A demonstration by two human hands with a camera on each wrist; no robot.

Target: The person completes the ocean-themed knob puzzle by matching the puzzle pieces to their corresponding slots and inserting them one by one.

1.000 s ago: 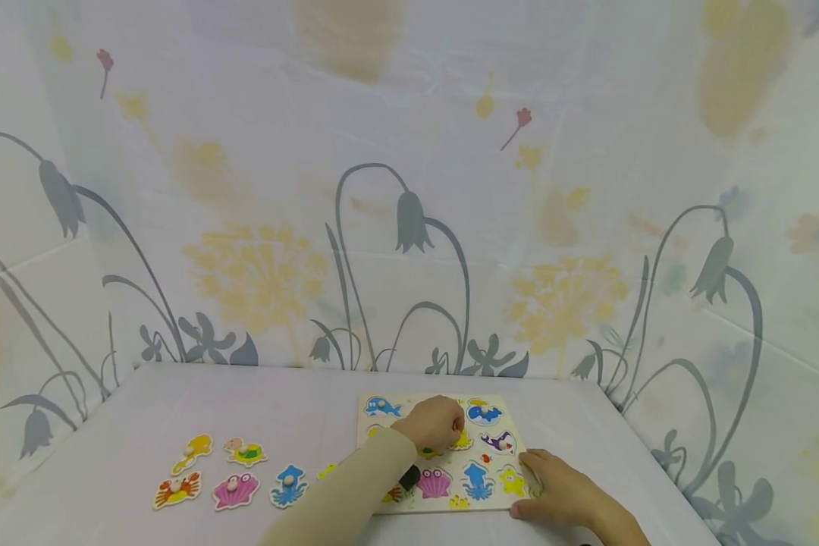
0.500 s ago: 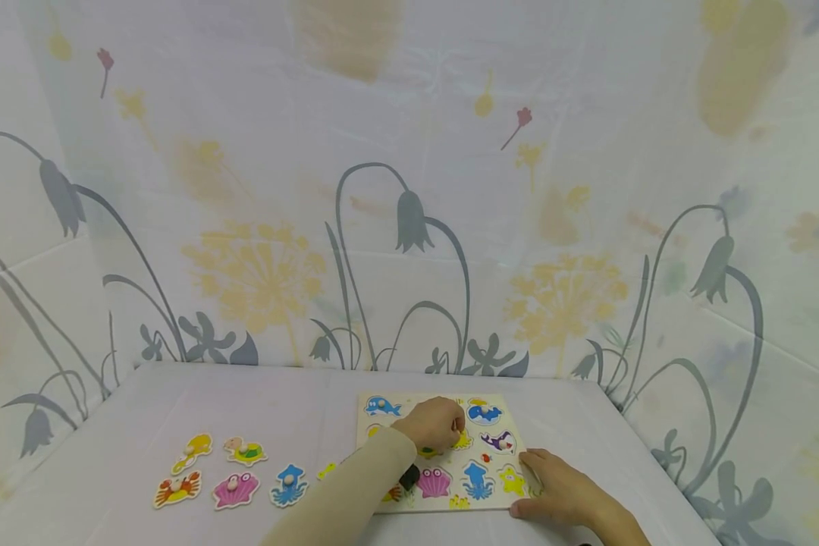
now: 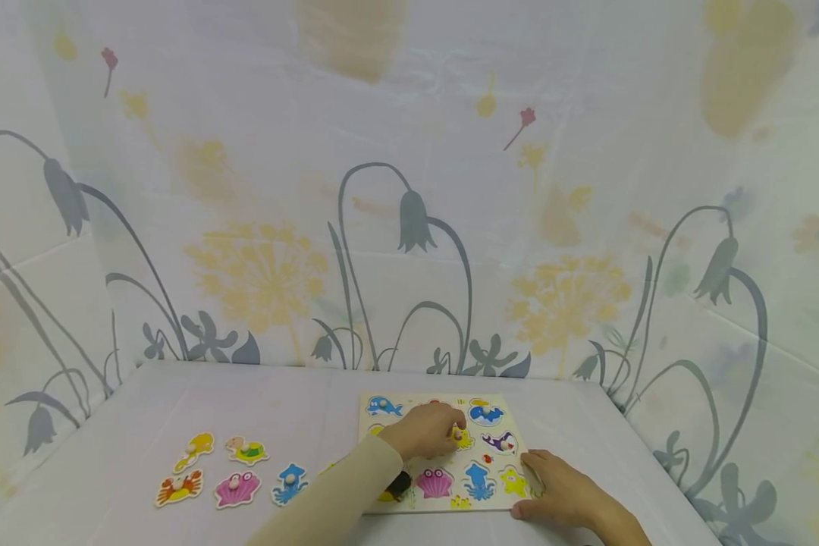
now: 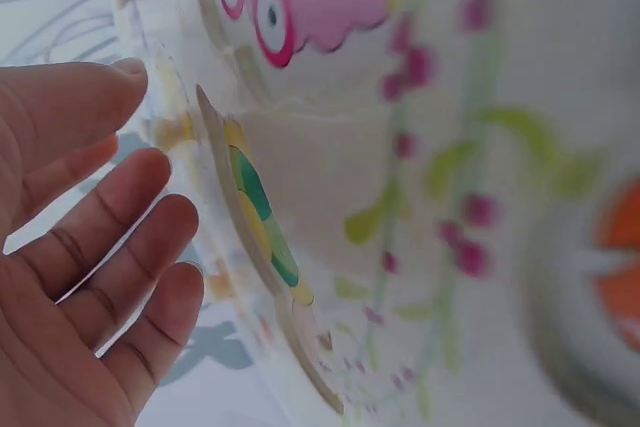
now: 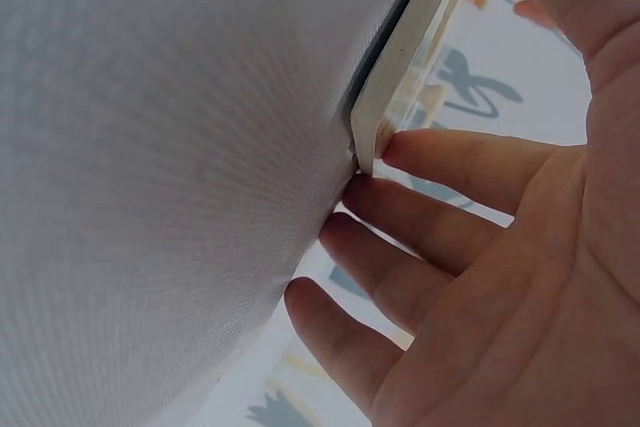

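While the puzzle board (image 3: 444,453) lies on the white table (image 3: 246,402), five loose pieces sit well to its left: a yellow seahorse (image 3: 194,449), an orange crab (image 3: 179,487), a green turtle (image 3: 246,450), a pink shell (image 3: 236,489) and a blue squid (image 3: 290,484) nearest the board. Over the board's middle the left hand (image 3: 425,431) reaches in, its fingers curled down onto a small yellow piece (image 3: 461,437) at its tip (whether they pinch its knob cannot be told). At the board's right near corner the right hand (image 3: 565,493) rests flat, fingers straight and slightly spread, their tips (image 5: 420,157) touching the board's edge. No brand, label or writing can be read on the board or pieces.
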